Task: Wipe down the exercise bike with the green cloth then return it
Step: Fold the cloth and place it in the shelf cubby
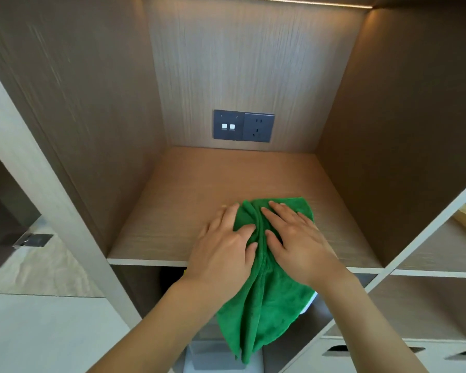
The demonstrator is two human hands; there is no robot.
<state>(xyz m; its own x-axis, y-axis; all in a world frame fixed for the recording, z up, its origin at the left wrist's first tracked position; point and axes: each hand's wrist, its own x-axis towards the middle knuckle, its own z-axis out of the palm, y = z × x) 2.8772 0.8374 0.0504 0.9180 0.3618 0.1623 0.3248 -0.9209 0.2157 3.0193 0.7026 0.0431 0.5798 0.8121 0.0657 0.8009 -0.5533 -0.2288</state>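
Note:
The green cloth (264, 300) lies bunched on a wooden shelf (172, 211) inside a cabinet niche, and its lower half hangs over the shelf's front edge. My left hand (226, 246) rests on the cloth's left side, its fingers lightly bent onto the fabric. My right hand (293, 238) lies flat on the right side with its fingers spread. A ridge of cloth is gathered between the two hands. No exercise bike shows in the head view.
A dark socket and switch panel (244, 126) sits on the niche's back wall. Tall side walls close the niche in left and right. More shelf compartments (436, 254) lie to the right, drawers with cut-out handles (336, 349) below. A door handle (31, 240) is at left.

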